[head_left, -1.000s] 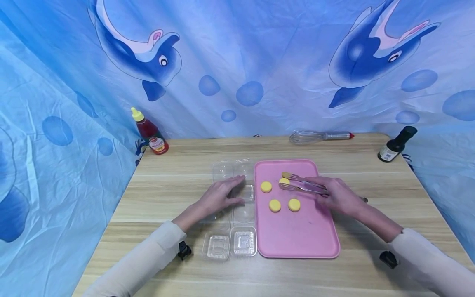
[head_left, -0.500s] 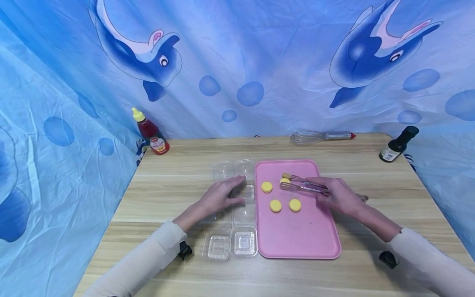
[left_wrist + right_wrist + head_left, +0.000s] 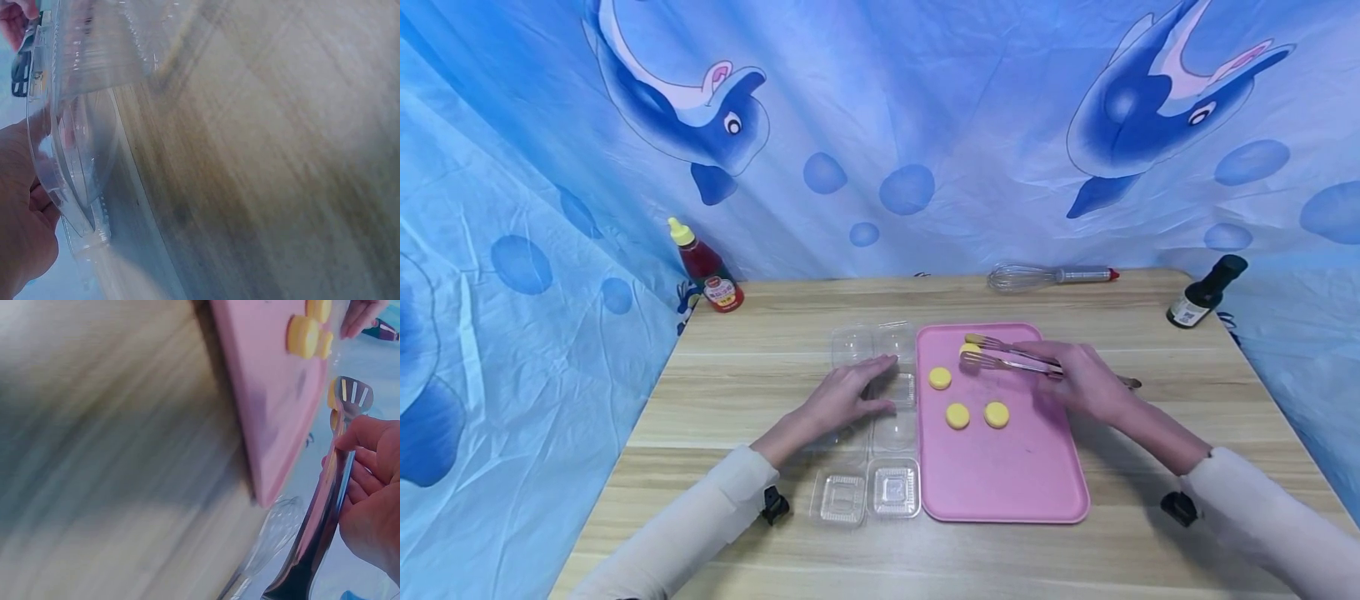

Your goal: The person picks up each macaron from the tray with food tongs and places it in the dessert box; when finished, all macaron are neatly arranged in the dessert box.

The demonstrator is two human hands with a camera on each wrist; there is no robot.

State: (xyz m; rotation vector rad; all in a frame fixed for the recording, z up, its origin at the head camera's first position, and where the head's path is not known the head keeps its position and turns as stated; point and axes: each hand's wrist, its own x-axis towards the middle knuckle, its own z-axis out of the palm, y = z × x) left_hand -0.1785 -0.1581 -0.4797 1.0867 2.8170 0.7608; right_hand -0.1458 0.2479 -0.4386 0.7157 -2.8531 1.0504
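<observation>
1. Head: the right hand (image 3: 1085, 383) pinches tongs (image 3: 1022, 365), which have shifted toward the far end of the pink tray (image 3: 1000, 483) along with one yellow cookie (image 3: 970, 349) between their tips; it seems caught. The left hand (image 3: 842, 392), fingers loosely spread, rests at the clear boxes (image 3: 895, 487).
2. Left wrist: the boxes partly cover this hand.
3. Right wrist: the tips show apart from the tray, so the cookie looks lifted.

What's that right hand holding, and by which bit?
Tongs, held in the right hand partway along their length, behind the slotted tips.
</observation>
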